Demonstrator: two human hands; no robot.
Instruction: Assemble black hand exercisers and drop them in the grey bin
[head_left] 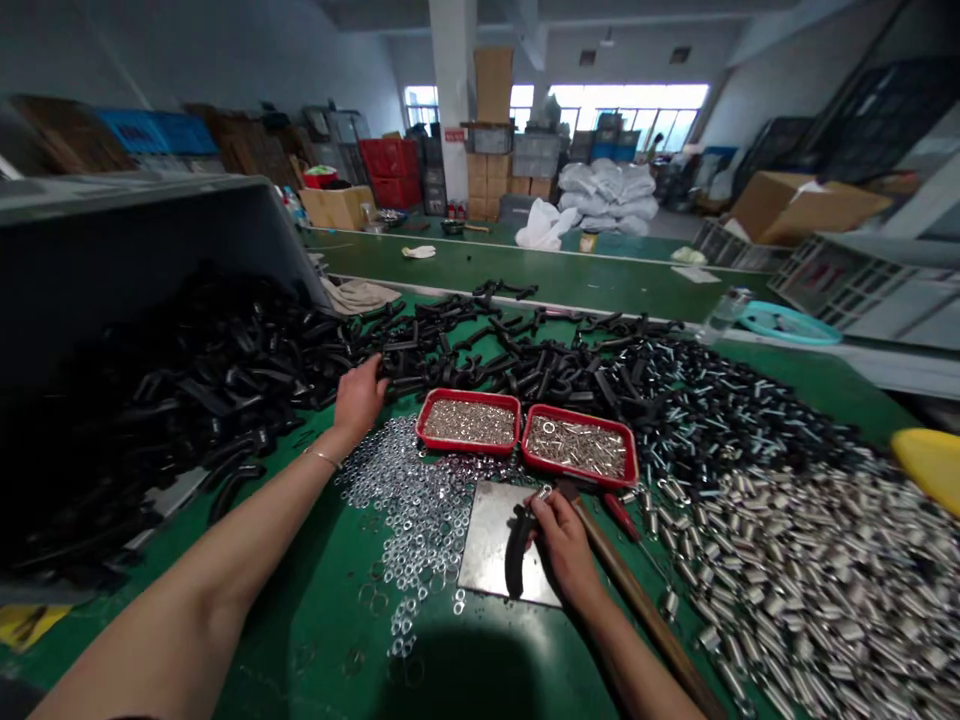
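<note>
Lower centre of frame, on rectangular steel plate (487, 540): right hand (566, 545) clamped on curved black plastic handle (516, 555), long axis near-far, just left of palm; left hand (360, 398) on heap of black plastic handles (225, 370), grip unclear.

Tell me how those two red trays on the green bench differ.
The left tray holds what look like small silver nuts, while the right tray holds longer silver pieces. The left tray sits nearer the left hand, and the right tray sits nearer the right hand. Both are shallow, red, rectangular trays, side by side and filled with small metal parts.
</note>
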